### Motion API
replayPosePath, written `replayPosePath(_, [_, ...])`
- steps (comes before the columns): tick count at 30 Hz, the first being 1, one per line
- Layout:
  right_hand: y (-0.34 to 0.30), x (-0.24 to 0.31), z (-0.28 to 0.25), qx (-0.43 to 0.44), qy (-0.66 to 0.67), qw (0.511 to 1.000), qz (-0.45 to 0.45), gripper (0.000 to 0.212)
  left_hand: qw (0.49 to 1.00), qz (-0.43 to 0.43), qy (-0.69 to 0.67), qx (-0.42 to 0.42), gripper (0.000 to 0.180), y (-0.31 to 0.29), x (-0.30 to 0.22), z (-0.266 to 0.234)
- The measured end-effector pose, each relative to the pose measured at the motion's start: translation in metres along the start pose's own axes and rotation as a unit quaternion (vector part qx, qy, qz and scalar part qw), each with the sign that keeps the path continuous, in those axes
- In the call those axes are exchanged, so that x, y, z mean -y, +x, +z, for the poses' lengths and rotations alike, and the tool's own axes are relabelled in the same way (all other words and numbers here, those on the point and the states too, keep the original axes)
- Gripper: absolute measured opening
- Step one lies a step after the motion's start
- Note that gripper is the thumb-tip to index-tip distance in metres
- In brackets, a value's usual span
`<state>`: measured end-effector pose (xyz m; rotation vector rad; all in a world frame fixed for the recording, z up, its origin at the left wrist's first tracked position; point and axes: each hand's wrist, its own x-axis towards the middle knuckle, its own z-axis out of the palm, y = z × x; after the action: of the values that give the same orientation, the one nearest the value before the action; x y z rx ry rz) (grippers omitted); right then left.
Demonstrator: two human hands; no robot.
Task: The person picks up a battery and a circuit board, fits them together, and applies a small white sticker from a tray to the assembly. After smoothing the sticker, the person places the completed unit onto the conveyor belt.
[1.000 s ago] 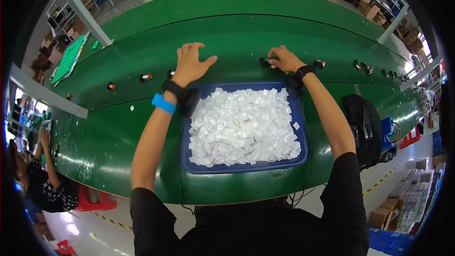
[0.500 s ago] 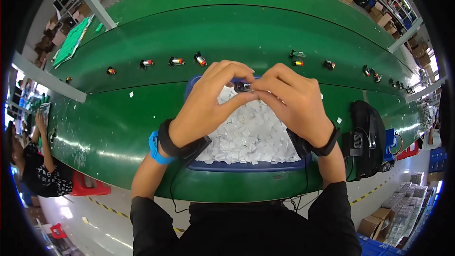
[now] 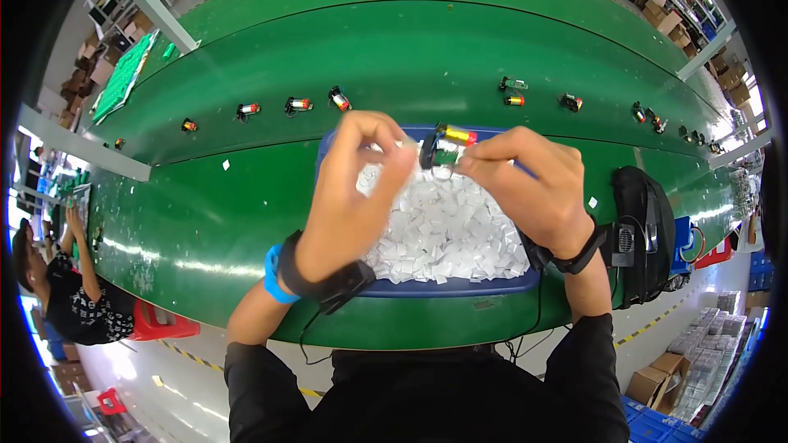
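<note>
A small electronic assembly [image 3: 447,146] hangs over a blue tray [image 3: 460,287] filled with white paper pieces [image 3: 439,234]. It has a yellow and red cylindrical battery, a green circuit board and a black round part. My right hand [image 3: 533,184] pinches it at its right end between thumb and fingers. Just left of the assembly is my left hand [image 3: 353,184], with thumb and fingers curled toward each other and smeared by motion. Whether anything lies between its fingertips does not show. Both wrists wear black straps, the left also a blue band.
Similar assemblies [image 3: 299,105] lie in a row along the green table [image 3: 246,226], left and right. A black bag [image 3: 644,234] stands right of the tray. At far left another person [image 3: 74,295] sits by a red stool [image 3: 160,321]. Cables hang at the front edge.
My hands have moved apart. The assembly, mostly hidden between them before, now shows in my right hand, and my left hand has drawn back to the left, off it.
</note>
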<state>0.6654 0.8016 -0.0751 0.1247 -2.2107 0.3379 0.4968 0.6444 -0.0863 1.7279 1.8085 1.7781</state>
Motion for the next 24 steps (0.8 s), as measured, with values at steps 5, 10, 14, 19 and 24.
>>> replayPosePath(5, [-0.003, 0.003, 0.007, 0.047, 0.027, 0.998, -0.008, 0.019, 0.793, -0.439, -0.345, 0.243, 0.027, 0.022, -0.003, -0.026])
replayPosePath(10, [0.002, 0.002, 0.012, 0.031, 0.147, 0.977, 0.149, 0.019, 0.857, -0.365, -0.301, 0.205, 0.027, 0.015, 0.004, -0.020])
replayPosePath(14, [-0.003, -0.001, 0.016, 0.035, 0.277, 0.915, 0.290, 0.021, 0.893, -0.312, -0.268, 0.182, 0.029, 0.006, 0.009, -0.017])
replayPosePath(19, [-0.011, -0.003, 0.019, 0.086, 0.213, 0.927, 0.295, 0.019, 0.902, -0.304, -0.245, 0.183, 0.029, 0.007, 0.008, -0.011])
replayPosePath(24, [-0.012, -0.003, 0.022, 0.098, 0.056, 0.982, 0.150, 0.016, 0.895, -0.339, -0.230, 0.177, 0.026, 0.009, 0.007, -0.010])
